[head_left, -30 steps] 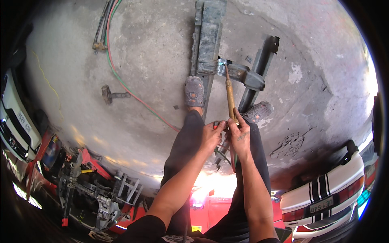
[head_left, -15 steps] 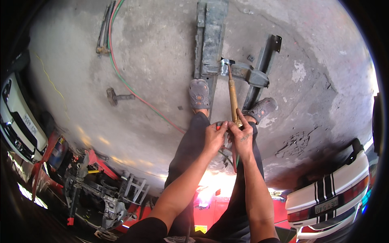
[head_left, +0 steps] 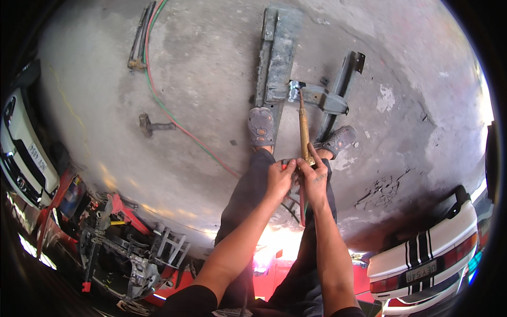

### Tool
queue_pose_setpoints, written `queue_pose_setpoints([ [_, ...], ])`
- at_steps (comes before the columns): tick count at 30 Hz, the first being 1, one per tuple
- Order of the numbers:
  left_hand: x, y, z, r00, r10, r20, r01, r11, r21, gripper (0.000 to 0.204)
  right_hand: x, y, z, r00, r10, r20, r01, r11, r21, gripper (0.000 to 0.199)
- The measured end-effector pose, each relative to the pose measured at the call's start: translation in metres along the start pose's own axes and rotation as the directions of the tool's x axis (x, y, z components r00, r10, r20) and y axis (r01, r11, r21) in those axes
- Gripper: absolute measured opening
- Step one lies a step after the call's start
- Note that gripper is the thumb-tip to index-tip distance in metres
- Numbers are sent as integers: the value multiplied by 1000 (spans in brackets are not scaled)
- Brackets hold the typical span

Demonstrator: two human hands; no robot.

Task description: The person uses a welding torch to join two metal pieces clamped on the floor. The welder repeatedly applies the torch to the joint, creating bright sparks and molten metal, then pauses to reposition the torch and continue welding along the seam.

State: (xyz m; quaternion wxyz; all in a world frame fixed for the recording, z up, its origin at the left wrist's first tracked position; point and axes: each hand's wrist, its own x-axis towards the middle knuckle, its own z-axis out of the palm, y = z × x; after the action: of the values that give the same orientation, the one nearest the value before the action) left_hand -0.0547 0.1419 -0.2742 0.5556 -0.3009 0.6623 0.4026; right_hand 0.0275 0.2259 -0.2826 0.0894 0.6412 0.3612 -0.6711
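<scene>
Both my hands hold a long brass-coloured cutting torch (head_left: 304, 127) by its near end. My left hand (head_left: 279, 179) pinches the valve end, and my right hand (head_left: 312, 177) is wrapped around the tube beside it. The torch's silvery head (head_left: 293, 89) rests against a grey metal frame (head_left: 280, 53) lying on the concrete floor, where a cross-member (head_left: 338, 90) joins it. My left shoe (head_left: 261, 126) stands on the frame's near end. My right shoe (head_left: 338, 140) is beside the cross-member.
Red and green hoses (head_left: 158, 105) curve across the floor toward me. A hammer (head_left: 150, 126) and a long rod tool (head_left: 138, 42) lie to the left. A white car (head_left: 21, 153) is far left and a striped white car (head_left: 422, 264) lower right. Red machinery parts (head_left: 127, 248) are piled lower left.
Both hands keep the same hold on the torch and its head stays at the frame joint. The view has shifted slightly.
</scene>
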Motion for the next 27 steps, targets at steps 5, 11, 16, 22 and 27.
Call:
queue_pose_setpoints([
  [5,-8,11,6,997,-74,26,75,997,-14,22,0,-6,-4,1000,12,8,-12,1000,26,68],
  [11,-8,17,29,1000,-28,-2,28,996,84,25,8,-17,-20,1000,18,4,-18,997,77,73],
  [16,-15,12,36,999,-26,25,20,974,224,27,13,-23,-41,997,40,58,-37,997,-65,74],
  [22,-5,-13,39,1000,4,2,-5,962,272,25,11,-4,-60,993,56,105,-60,997,41,73],
  [27,-29,-17,40,996,85,17,-87,957,278,24,8,-2,-76,987,93,135,-108,988,112,74],
])
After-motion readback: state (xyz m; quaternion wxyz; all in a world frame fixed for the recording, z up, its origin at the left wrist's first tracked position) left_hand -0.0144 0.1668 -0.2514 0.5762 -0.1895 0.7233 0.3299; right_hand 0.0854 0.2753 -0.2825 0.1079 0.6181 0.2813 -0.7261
